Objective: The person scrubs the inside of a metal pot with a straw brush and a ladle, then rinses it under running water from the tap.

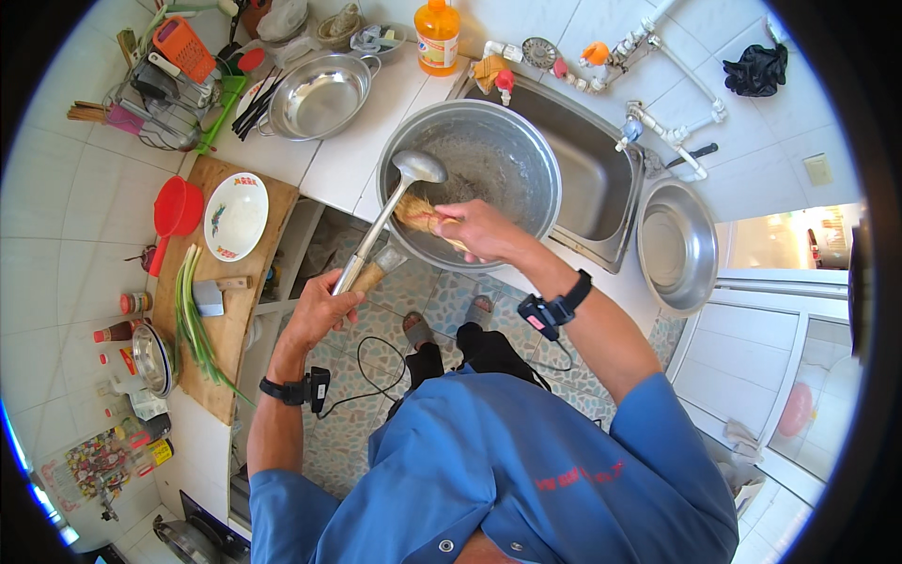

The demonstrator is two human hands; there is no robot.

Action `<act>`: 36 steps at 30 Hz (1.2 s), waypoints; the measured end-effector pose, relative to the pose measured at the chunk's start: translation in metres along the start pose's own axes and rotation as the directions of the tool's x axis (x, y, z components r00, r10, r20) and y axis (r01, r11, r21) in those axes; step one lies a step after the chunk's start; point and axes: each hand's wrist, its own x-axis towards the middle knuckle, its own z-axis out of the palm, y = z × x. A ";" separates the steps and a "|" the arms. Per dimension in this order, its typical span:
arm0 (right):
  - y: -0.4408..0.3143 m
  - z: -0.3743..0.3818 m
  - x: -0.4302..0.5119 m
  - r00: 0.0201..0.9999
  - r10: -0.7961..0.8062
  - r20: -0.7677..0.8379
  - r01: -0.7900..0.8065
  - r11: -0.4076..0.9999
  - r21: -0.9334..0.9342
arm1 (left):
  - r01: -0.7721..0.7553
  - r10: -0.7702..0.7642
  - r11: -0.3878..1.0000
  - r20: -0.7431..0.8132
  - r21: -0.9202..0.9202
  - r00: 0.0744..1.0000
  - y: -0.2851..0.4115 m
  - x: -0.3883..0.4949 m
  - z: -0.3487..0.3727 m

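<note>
My left hand [328, 303] grips the handle of a metal ladle [419, 168], whose bowl is raised over the left side of a large metal basin [548, 190]. Clasped in the same hand is a second utensil [377, 271] with a tan handle and a flat metal end, possibly a spatula. My right hand [483, 229] holds a plant-fibre scrub brush [417, 213] close to the ladle's handle, just below its bowl; contact between the two is hard to make out. Murky liquid [486, 162] with dark bits lies in the basin, which rests across the counter and the sink's left edge.
A steel sink [595, 176] is at the right, with a second metal basin [678, 247] beyond it. A two-handled pan [320, 97] stands at the back left. The wooden board [236, 381] at left carries a cleaver [209, 297], scallions [189, 317], a bowl [237, 215] and a red dipper [177, 206].
</note>
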 end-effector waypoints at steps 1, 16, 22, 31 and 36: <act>0.002 0.005 0.006 1.000 -0.005 -0.006 0.005 1.000 0.000 | 0.012 -0.012 1.000 -0.004 -0.005 1.000 0.001 0.000 0.001; -0.004 0.001 0.003 0.999 0.027 0.031 -0.033 0.975 0.218 | 0.006 -0.004 0.999 -0.049 0.050 0.999 0.006 0.001 0.002; 0.008 -0.047 -0.009 0.955 0.151 0.257 -0.041 0.921 -0.388 | 0.010 -0.005 0.997 -0.071 0.076 0.997 0.005 0.002 0.001; 0.019 -0.008 0.028 0.964 -0.267 -0.018 0.229 0.858 -0.460 | 0.063 -0.059 0.995 -0.056 0.072 0.997 0.004 0.009 -0.005; 0.035 -0.032 0.012 0.963 -0.214 0.164 0.266 0.845 -0.464 | 0.073 -0.070 0.995 -0.044 0.071 0.997 0.003 0.011 -0.008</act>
